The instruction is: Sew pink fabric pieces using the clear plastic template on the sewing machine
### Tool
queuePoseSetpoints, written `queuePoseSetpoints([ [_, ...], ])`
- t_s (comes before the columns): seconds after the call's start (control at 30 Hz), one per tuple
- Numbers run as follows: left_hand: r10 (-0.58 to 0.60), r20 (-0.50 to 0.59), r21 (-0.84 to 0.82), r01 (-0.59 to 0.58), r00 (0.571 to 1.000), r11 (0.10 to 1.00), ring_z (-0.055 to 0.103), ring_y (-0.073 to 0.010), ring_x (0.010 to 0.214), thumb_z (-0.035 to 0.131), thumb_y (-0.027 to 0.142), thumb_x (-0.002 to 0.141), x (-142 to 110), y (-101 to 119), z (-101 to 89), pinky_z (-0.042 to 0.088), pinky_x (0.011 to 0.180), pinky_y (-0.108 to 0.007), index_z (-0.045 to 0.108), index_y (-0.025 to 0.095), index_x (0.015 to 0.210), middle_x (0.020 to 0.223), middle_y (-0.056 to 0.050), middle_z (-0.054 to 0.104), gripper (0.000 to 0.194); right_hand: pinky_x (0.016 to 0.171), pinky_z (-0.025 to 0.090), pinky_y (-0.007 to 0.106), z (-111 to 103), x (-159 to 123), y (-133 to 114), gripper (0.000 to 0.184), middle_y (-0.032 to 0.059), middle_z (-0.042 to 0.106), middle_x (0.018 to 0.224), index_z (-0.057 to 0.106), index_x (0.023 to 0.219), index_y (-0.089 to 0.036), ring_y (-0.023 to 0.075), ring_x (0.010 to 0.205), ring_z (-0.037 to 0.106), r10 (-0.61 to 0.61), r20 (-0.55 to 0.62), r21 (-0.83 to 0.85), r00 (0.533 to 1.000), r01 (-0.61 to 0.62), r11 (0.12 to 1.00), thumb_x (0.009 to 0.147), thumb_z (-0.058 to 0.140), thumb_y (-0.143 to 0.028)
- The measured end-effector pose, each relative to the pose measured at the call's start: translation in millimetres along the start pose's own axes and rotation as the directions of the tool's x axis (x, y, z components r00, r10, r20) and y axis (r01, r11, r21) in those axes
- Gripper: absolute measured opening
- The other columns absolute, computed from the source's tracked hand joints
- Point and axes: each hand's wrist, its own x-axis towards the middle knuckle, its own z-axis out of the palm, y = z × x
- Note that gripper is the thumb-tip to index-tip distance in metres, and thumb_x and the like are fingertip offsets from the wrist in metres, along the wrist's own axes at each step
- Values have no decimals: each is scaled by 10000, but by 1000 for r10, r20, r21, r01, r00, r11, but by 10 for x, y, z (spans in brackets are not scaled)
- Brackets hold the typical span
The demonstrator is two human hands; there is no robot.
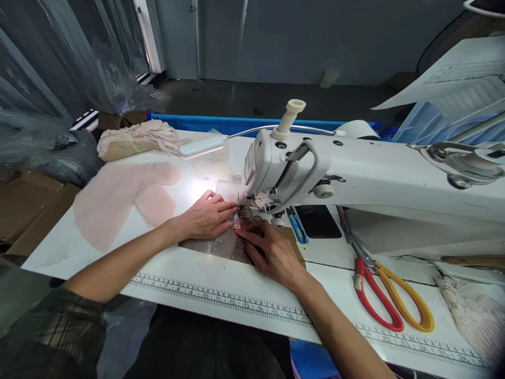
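Sheer fabric piece [221, 243] x1 | hands x2: left hand [205, 216], right hand [272, 252] | scissors [389, 292] x2

I see red- and yellow-handled scissors [389, 295] lying on the white table [197, 284] at right, blue snips [296, 225] and a dark phone [317, 221] just beside each other under the machine arm. Pink fabric pieces [118, 202] lie at left, a lace bundle [138, 138] behind them, and a printed ruler strip [221, 299] runs along the near edge.
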Motion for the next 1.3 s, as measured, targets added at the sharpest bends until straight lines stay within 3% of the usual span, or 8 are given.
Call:
queuePoseSetpoints([
  [0.43,-20,-29,-104,17,999,994,533,-287,1039,389,367,976,-22,4,65,330,886,-494,578,112,1228,1296,-152,602,405,729,578,413,13,-14,30,341,125,587,1057,685,1195,-222,253,919,601,-13,-21,11,1000,13,1000,925,478,-208],
  [0.67,-29,-37,-67,27,999,997,533,-280,1016,370,374,980,-19,34,77,342,878,-494,581,107,1218,1318,-152,585,415,769,580,375,-6,-8,12,338,101,594,1072,673,1200,-259,233,956,607,11,6,-7,1000,-11,1000,911,511,-191],
  [0.87,-25,-42,-10,25,999,1000,531,-283,994,331,393,997,-25,67,93,358,873,-508,590,92,1206,1311,-157,581,448,694,587,369,-5,1,17,334,109,586,1060,684,1189,-250,242,942,618,-5,-1,-22,1000,5,1000,916,498,-201],
  [1.0,-27,-122,42,32,992,999,537,-278,978,336,399,997,-33,101,114,384,867,-493,600,79,1165,1258,-172,590,448,698,585,357,-7,1,15,334,103,585,1069,680,1193,-262,237,954,615,-8,-3,-26,1000,7,1000,918,498,-204],
  [1.07,16,-198,63,-3,980,998,555,-244,907,364,361,997,-31,110,143,408,842,-453,635,95,1056,1145,-151,639,385,727,584,369,-8,0,12,335,102,590,1072,681,1190,-264,238,956,612,-7,-2,-30,1000,7,1000,915,499,-199],
  [1.17,164,-280,68,-151,946,986,566,-169,766,399,228,990,-26,106,187,429,762,-362,645,143,833,924,-73,692,304,765,578,385,-10,0,3,345,102,596,1074,682,1189,-262,237,937,610,5,13,-39,1000,-5,999,908,499,-181],
  [1.3,236,-334,8,-248,912,969,583,-141,721,469,183,943,-41,85,158,422,697,-327,652,164,779,889,-30,715,247,748,574,382,-7,-2,-5,349,114,593,1064,674,1210,-237,240,920,604,14,11,-38,1000,-14,999,917,492,-184],
])
